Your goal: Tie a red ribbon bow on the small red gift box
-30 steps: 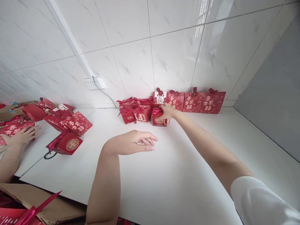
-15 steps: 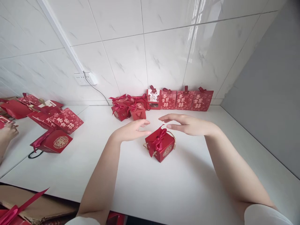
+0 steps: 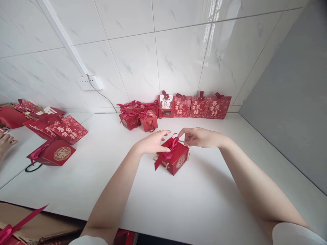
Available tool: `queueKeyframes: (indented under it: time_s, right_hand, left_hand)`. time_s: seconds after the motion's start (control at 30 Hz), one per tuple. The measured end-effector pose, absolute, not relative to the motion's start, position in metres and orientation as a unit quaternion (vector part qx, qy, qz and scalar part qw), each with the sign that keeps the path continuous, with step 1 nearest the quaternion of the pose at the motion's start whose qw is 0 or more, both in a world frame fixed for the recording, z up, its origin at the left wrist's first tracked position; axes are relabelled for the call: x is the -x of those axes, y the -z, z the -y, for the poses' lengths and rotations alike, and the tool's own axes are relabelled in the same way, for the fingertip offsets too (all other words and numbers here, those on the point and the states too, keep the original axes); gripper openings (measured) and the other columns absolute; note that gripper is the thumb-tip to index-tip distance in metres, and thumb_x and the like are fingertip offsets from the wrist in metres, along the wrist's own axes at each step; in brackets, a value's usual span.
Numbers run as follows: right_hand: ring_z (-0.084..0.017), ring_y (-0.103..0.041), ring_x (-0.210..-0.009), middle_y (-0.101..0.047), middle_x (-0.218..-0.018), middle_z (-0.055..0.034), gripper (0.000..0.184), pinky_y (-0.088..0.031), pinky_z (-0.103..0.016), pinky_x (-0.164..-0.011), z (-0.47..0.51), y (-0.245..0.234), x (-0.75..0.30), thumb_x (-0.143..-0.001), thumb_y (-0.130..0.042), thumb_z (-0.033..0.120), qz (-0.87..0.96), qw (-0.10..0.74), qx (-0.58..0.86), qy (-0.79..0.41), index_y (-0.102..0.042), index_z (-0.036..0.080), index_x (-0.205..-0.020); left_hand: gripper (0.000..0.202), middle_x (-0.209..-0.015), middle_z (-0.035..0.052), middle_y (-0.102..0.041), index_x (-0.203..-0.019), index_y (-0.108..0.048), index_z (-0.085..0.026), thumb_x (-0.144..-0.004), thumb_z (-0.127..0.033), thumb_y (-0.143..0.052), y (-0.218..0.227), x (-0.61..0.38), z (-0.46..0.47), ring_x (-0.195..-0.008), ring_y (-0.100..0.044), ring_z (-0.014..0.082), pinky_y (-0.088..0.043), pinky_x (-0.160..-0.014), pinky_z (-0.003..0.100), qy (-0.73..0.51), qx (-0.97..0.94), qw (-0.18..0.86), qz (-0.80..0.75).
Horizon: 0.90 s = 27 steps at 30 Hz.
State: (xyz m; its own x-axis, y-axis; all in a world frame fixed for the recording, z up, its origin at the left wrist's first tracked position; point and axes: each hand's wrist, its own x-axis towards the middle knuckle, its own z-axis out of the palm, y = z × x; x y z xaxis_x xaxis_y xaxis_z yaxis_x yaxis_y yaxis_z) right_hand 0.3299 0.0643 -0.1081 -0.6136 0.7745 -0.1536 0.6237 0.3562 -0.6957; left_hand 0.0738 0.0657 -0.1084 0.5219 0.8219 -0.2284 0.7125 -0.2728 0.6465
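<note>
Two hands frame a red gift box, the left hand nearer its bow.
The box (image 3: 173, 156) sits on the table (image 3: 204, 204), at 4 o'clock from the open left hand (image 3: 154, 141), whose thumb is at the bow (image 3: 173, 144), and at 8 o'clock from the loosely curled right hand (image 3: 201, 137); whether that one grips anything, I cannot tell. The box looks nearly square, with no clear long axis; its ribbon runs 7 to 1 o'clock. Its lid hides any contents. At 8 o'clock, a carton (image 3: 43, 223) holds red ribboned goods (image 3: 10, 240).
</note>
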Motion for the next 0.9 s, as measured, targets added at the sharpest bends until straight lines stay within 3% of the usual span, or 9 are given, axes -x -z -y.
queueKeyframes:
  time_s: [0.07,0.13,0.2,0.3,0.4,0.5,0.73,0.9]
  right_hand:
    - [-0.018,-0.059,-0.074,-0.066,-0.087,-0.0021,0.029,-0.044,-0.027,-0.060,-0.067,0.109,-0.331,-0.088,-0.057,0.031,0.809,0.157,0.413,-0.388,-0.054,0.025,-0.116]
    - [-0.018,-0.060,-0.078,-0.065,-0.088,-0.0024,0.026,-0.046,-0.028,-0.063,-0.069,0.111,-0.332,-0.088,-0.058,0.030,0.786,0.219,0.410,-0.408,-0.053,0.024,-0.113]
    - [-0.019,-0.062,-0.082,-0.064,-0.089,-0.0032,0.025,-0.048,-0.030,-0.067,-0.070,0.113,-0.331,-0.089,-0.059,0.029,0.755,0.259,0.390,-0.458,-0.052,0.023,-0.111]
    - [-0.017,-0.062,-0.074,-0.063,-0.088,-0.0027,0.023,-0.050,-0.031,-0.067,-0.070,0.113,-0.327,-0.089,-0.061,0.028,0.711,0.291,0.357,-0.531,-0.052,0.023,-0.110]
    - [-0.012,-0.056,-0.065,-0.062,-0.087,-0.0012,0.021,-0.049,-0.028,-0.062,-0.067,0.108,-0.327,-0.087,-0.066,0.027,0.689,0.345,0.326,-0.547,-0.057,0.023,-0.106]
    - [-0.009,-0.052,-0.061,-0.061,-0.087,-0.0007,0.022,-0.049,-0.026,-0.058,-0.062,0.098,-0.334,-0.084,-0.072,0.029,0.647,0.426,0.303,-0.556,-0.062,0.022,-0.102]
    - [-0.010,-0.055,-0.065,-0.057,-0.081,0.0008,0.016,-0.058,-0.028,-0.068,-0.043,0.072,-0.347,-0.080,-0.079,0.030,0.529,0.565,0.303,-0.556,-0.066,0.024,-0.089]
    - [-0.011,-0.053,-0.067,-0.054,-0.080,-0.0003,0.011,-0.057,-0.026,-0.066,-0.026,0.063,-0.344,-0.082,-0.076,0.030,0.558,0.570,0.293,-0.527,-0.066,0.024,-0.083]
  left_hand:
    - [0.068,-0.150,0.0070,-0.042,-0.145,-0.039,-0.029,-0.083,-0.045,-0.061,0.104,-0.067,-0.066,-0.131,-0.049,0.0268,-0.045,-0.105,0.040,-0.110,-0.790,0.332,-0.504]
    - [0.066,-0.153,0.0057,-0.039,-0.146,-0.038,-0.031,-0.086,-0.052,-0.056,0.097,-0.064,-0.063,-0.136,-0.044,0.0282,-0.042,-0.108,0.042,-0.135,-0.790,0.294,-0.522]
    - [0.087,-0.157,0.0047,-0.033,-0.150,-0.031,-0.035,-0.075,-0.062,-0.066,0.092,-0.065,-0.058,-0.141,-0.038,0.0325,-0.042,-0.107,0.042,-0.105,-0.807,0.283,-0.508]
    - [0.122,-0.155,0.0074,-0.035,-0.154,-0.019,-0.036,-0.053,-0.059,-0.084,0.092,-0.075,-0.053,-0.136,-0.042,0.0367,-0.050,-0.094,0.040,-0.014,-0.827,0.312,-0.466]
    - [0.109,-0.140,0.0094,-0.051,-0.147,-0.036,-0.032,-0.052,-0.052,-0.085,0.094,-0.081,-0.054,-0.122,-0.055,0.0350,-0.054,-0.082,0.037,0.011,-0.832,0.315,-0.457]
    - [0.088,-0.129,0.0079,-0.060,-0.134,-0.050,-0.029,-0.056,-0.050,-0.084,0.087,-0.074,-0.056,-0.114,-0.060,0.0326,-0.054,-0.084,0.038,-0.035,-0.842,0.296,-0.450]
    - [0.101,-0.153,0.0064,-0.039,-0.147,-0.034,-0.032,-0.061,-0.040,-0.086,0.065,-0.044,-0.050,-0.139,-0.041,0.0321,-0.043,-0.111,0.044,-0.260,-0.832,0.282,-0.400]
    - [0.099,-0.156,0.0075,-0.034,-0.146,-0.035,-0.033,-0.062,-0.037,-0.086,0.058,-0.035,-0.047,-0.139,-0.041,0.0331,-0.046,-0.109,0.043,-0.337,-0.839,0.263,-0.338]
